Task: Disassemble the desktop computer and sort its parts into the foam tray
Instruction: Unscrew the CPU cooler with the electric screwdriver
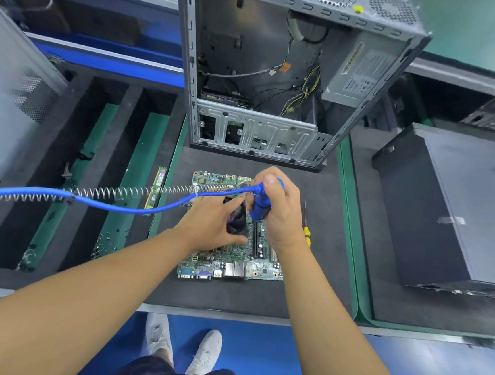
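One green motherboard (220, 259), flat on foam (231, 297)

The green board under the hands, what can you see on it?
The green circuit board lies flat on the dark foam tray, just this side of the open case. It carries small chips, long black slots and metal ports along its near edge. A black cooler sits on its middle, gripped by the left hand; the right hand holds a blue screwdriver upright over it.

Green motherboard (226, 261) flat before open case (252, 39)
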Demonstrator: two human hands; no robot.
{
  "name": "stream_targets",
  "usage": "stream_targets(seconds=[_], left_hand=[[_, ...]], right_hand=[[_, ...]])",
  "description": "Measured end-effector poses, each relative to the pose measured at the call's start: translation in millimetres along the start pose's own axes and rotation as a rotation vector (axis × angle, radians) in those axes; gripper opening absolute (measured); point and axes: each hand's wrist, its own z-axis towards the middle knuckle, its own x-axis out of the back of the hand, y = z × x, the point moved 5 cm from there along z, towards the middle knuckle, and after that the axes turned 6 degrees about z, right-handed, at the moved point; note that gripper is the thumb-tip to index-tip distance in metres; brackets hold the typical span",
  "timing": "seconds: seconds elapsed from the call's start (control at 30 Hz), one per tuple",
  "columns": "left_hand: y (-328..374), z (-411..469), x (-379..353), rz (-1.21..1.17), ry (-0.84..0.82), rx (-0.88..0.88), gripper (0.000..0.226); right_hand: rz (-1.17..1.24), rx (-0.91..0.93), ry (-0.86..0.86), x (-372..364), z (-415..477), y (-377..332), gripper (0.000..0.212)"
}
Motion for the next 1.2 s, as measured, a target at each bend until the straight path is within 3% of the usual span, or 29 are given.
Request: stream_targets(seconds=[0.27,0.47,0.5,0.57,0.67,0.73,0.77,0.83,0.9,1.03,1.2], left_hand=[[-4.3,-1.9,-3.7,0.015,0.031,-0.022,0.063],[-3.3,-4.1,-2.8,-0.038,0.014,0.058,0.099],[-4.8,-5.6,3.1,-0.084,0.033,0.083,0.088],[-8.8,-11.5,20.5,-0.241,0.143,0.103,0.041],[-20.3,-24.6,44.5,-0.489,0.284,0.209,0.008],[-28.7,-35.1,47.2,-0.852,0.234,0.373,0.026],[-30.8,-40.3,47.6,-1.071,0.212,0.375,0.033],[-30.4,-55.8,52.3,-1.422,0.090,0.343,0.022],[-36.4,-74.5,50.7,-1.736,-0.022,0.354,0.015],[-73.5,-116.8,43.8,-1.998,0.086,0.487,0.019],[-131.8,-178.5,47.9,-2.192,0.359,0.548,0.037]], right_hand=[[-0.005,-0.025,0.016,-4.4,-2.2,-6.3,0.045],[-0.048,-0.030,-0.029,-8.2,-1.3,-18.4,0.044],[-0.065,-0.040,-0.064,-10.3,-1.4,-19.8,0.045],[-0.100,-0.056,-0.139,-17.3,-2.3,-24.4,0.045],[-0.187,-0.060,-0.257,-35.8,-4.8,-31.2,0.040],[-0.295,-0.043,-0.353,-52.9,-8.0,-35.2,0.031],[-0.333,-0.033,-0.413,-63.1,-9.8,-36.6,0.025],[-0.403,-0.029,-0.563,-86.8,-14.4,-37.6,0.016],[-0.535,0.000,-0.710,-113.9,-17.6,-35.4,0.024],[-0.802,0.183,-0.880,-175.9,-21.2,-19.5,0.032],[-0.867,0.343,-0.988,-250.7,-36.8,7.9,0.042]])
